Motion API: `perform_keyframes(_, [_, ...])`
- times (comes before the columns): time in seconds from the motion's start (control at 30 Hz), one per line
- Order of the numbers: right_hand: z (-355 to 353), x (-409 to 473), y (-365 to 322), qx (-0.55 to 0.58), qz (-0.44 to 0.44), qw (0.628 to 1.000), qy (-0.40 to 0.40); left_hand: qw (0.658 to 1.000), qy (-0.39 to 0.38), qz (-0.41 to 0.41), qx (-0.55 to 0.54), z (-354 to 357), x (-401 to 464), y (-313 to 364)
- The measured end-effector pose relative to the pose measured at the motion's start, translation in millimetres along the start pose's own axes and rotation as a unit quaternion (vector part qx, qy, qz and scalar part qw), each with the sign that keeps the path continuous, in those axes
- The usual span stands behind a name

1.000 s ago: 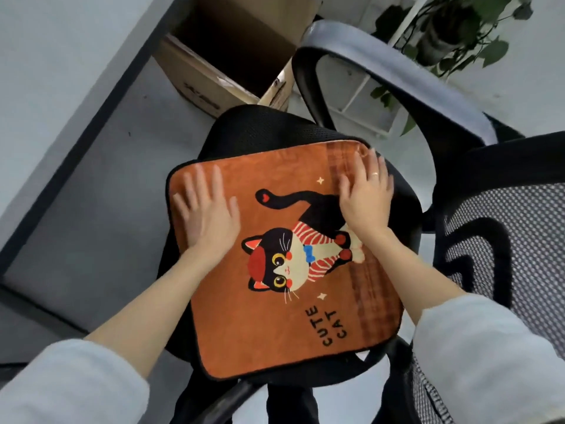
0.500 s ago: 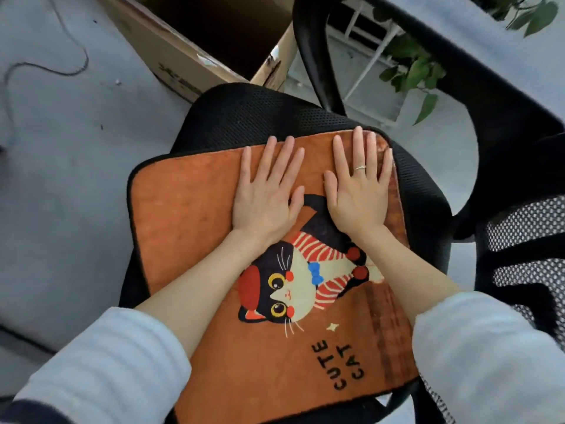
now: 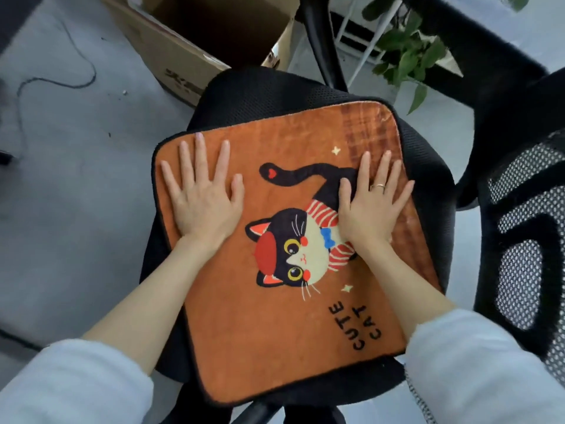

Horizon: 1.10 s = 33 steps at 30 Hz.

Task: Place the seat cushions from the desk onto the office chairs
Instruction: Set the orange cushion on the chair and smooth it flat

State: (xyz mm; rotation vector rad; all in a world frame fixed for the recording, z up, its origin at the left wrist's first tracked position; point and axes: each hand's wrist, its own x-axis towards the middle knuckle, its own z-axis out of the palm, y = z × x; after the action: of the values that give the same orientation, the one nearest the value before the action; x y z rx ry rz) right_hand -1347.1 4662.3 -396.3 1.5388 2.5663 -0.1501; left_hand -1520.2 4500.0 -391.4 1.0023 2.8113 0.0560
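Pressing flat with both palms, fingers spread, nothing gripped: left hand [image 3: 204, 199] and right hand [image 3: 373, 202] on cushion [image 3: 275, 332]. Moved apart since half a second ago, from side by side at the far edge to opposite sides. Looks like final smoothing; cushion lies square on chair [image 3: 253, 96], likely placed. Count: one cushion, one chair, one box [image 3: 195, 35] and plant [image 3: 406, 56] beyond.

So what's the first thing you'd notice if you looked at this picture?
The bright orange cushion with a cartoon cat and the words CUTE CAT, lying on the black office chair in the middle. Next, the left hand and right hand pressed flat on it with fingers spread. Behind the chair, an open cardboard box sits on the grey floor.
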Motion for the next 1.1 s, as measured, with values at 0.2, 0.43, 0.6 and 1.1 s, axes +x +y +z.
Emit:
perform_keyframes(0.2, [-6.2,-48.6,-11.2,0.089,-0.083,0.992,0.018,0.995,0.012,0.082,-0.057,-12.9,-43.8,28.7])
perform_keyframes(0.43, [23.2,-102.2,6.4,0.023,-0.092,0.996,0.002,0.980,-0.030,0.195,0.028,22.6,-101.3,48.6])
perform_keyframes(0.6, [14.9,-92.3,8.3,0.021,-0.109,0.993,-0.037,0.980,-0.041,0.189,0.037,17.0,-97.7,54.9])
perform_keyframes(1.1, [25.0,-143.1,58.8,0.022,0.095,0.995,-0.007,0.918,-0.079,0.387,0.039,24.9,-168.6,32.0])
